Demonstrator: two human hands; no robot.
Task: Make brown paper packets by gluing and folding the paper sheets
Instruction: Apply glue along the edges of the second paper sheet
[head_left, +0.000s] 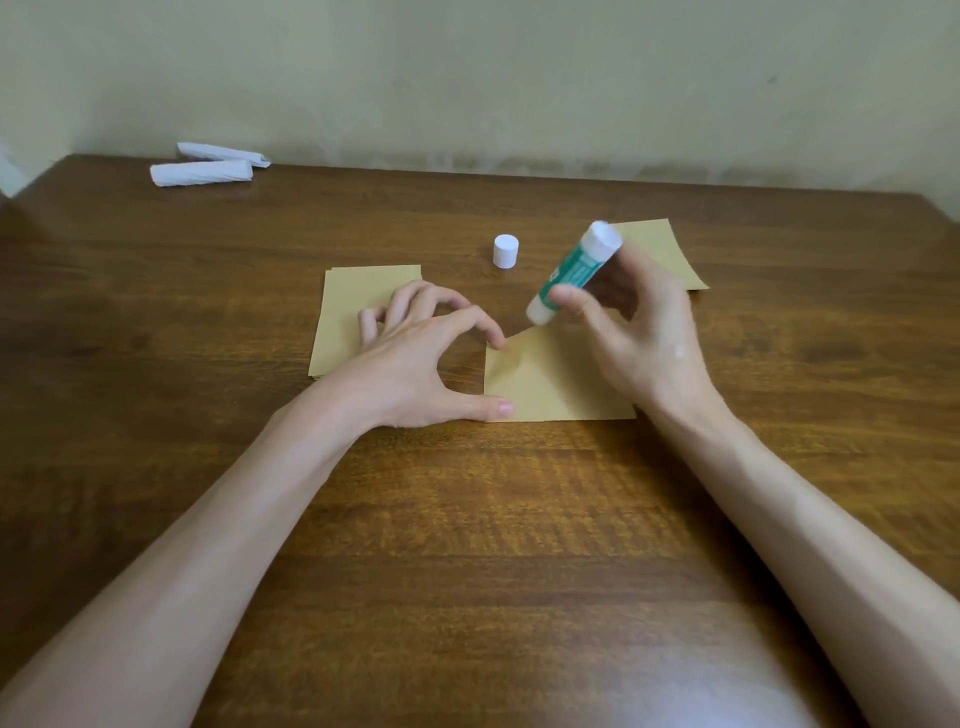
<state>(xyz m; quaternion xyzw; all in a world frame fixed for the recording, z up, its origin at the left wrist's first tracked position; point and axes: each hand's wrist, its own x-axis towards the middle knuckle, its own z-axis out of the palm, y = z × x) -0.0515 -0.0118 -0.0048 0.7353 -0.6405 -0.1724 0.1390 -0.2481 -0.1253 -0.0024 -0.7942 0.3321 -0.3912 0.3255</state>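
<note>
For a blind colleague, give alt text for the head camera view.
The right hand tilts an uncapped glue stick onto the far edge of a brown paper sheet that the left hand pins to a wooden table. Its white cap stands beyond.

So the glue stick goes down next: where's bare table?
Free: the near table, this side of the folded sheet; the far strip between the cap and the white rolls. Crowded: the middle, around the paper stack, left hand and right hand.
</note>
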